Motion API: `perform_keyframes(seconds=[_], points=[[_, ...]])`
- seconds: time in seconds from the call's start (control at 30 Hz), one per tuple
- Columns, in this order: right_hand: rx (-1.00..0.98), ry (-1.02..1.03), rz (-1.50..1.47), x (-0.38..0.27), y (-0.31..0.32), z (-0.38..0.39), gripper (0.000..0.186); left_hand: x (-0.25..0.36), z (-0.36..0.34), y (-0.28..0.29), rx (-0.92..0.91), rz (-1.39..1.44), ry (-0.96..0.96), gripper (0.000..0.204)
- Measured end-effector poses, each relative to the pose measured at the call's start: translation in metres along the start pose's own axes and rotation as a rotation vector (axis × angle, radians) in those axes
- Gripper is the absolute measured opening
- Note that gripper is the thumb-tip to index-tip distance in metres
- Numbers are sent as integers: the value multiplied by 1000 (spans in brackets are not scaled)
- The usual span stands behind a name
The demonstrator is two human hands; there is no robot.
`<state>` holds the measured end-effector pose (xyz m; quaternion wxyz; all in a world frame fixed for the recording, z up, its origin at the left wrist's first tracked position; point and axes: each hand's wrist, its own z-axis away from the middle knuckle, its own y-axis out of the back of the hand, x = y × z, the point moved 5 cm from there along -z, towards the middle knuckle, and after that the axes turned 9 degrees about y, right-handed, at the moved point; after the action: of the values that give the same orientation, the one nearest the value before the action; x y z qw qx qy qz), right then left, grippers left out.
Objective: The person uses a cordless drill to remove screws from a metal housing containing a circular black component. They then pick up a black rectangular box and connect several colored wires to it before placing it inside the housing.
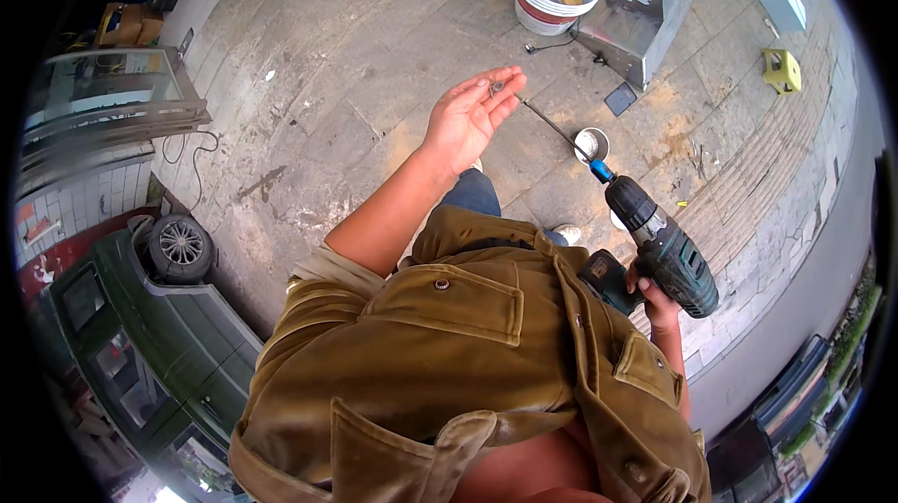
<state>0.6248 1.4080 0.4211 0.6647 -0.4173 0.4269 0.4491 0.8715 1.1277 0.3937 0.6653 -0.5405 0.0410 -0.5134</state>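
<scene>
My right hand [658, 302] grips the handle of a dark green and black cordless drill [669, 255]. From its chuck a long thin metal bit [557, 131] with a blue collar [601, 170] points up and left. The bit's tip comes close to the fingers of my left hand [468, 120], which is turned palm up. A small grey metal piece [496, 89] rests on those fingers near the thumb; its exact kind is too small to tell. Whether the tip touches it cannot be made out.
A white bucket [538, 17] with small items stands ahead beside a metal cabinet [645, 35]. A phone [620, 99], a small round tub [591, 143] and a yellow-green stool [782, 71] are on the paving. At left are a glass-paned frame [108, 82] and a green vehicle [150, 353].
</scene>
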Motion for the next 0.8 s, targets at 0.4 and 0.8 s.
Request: perform_keyframes(seconds=[0.4,0.8], points=[[-244,17,133,-85,-167,-201,27,208,-6,75,121,205,-224,33],[-356,-41,130,-109,-214,-385,17,324,-105,115,222,211,-361,34]])
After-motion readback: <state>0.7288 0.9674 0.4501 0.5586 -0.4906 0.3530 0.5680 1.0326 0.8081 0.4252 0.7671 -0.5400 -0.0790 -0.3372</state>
